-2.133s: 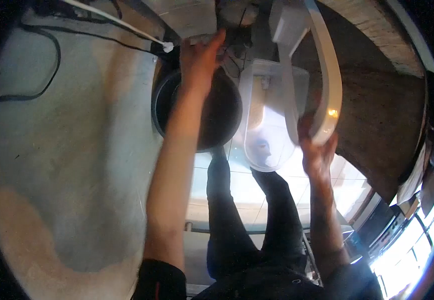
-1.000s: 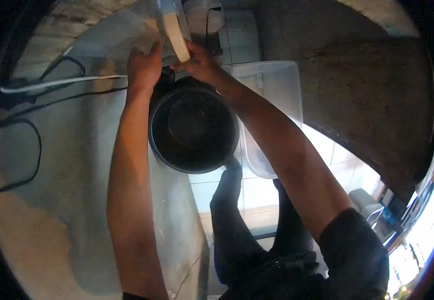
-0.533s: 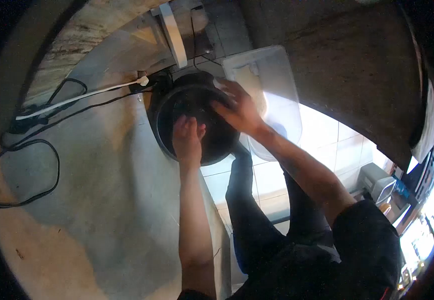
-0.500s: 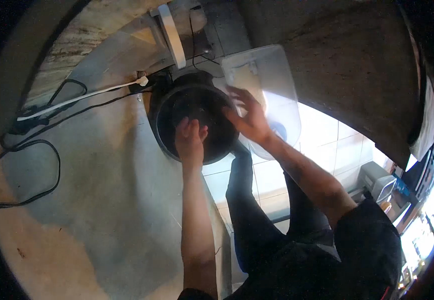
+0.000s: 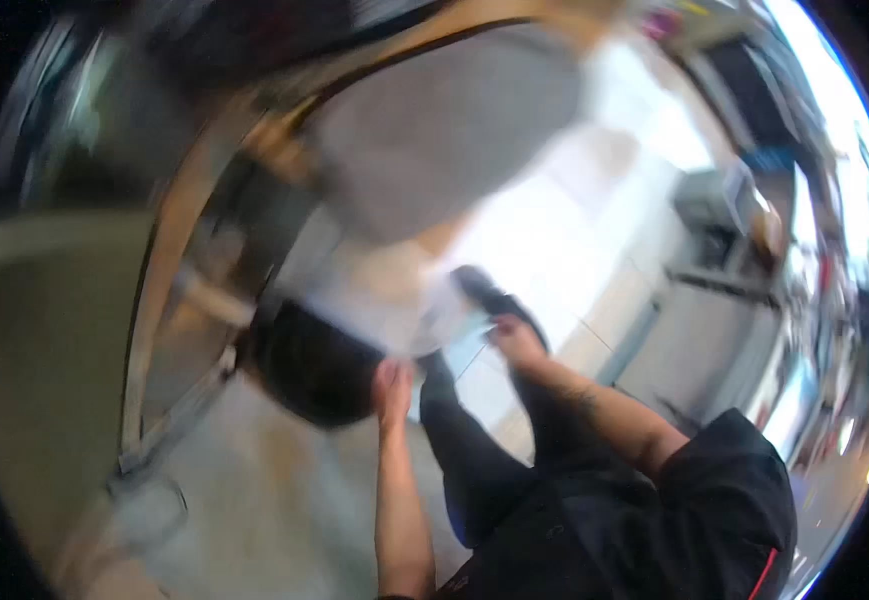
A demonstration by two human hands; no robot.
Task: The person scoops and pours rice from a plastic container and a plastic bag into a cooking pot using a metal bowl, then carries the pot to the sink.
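Observation:
The head view is blurred by motion. My left hand [image 5: 392, 388] is at the right edge of the round black bucket [image 5: 309, 365]; whether it touches the rim cannot be made out. My right hand [image 5: 517, 342] is farther right, above my leg and near my dark foot, apart from the bucket. Its fingers are smeared, and nothing in it can be made out. A pale translucent container [image 5: 354, 290] lies beyond the bucket, its outline smeared.
A large grey panel [image 5: 444, 130] with a dark edge is above the container. Bright floor tiles [image 5: 564, 240] stretch right of it. A grey box-shaped object [image 5: 714, 205] and a low pale unit [image 5: 689, 345] are at the right. A blurred cable loop is at the lower left.
The camera view has swung toward the right side of the room. The bucket appears lower and farther left. My hands, earlier inside and over the bucket, are now at its right edge and away from it.

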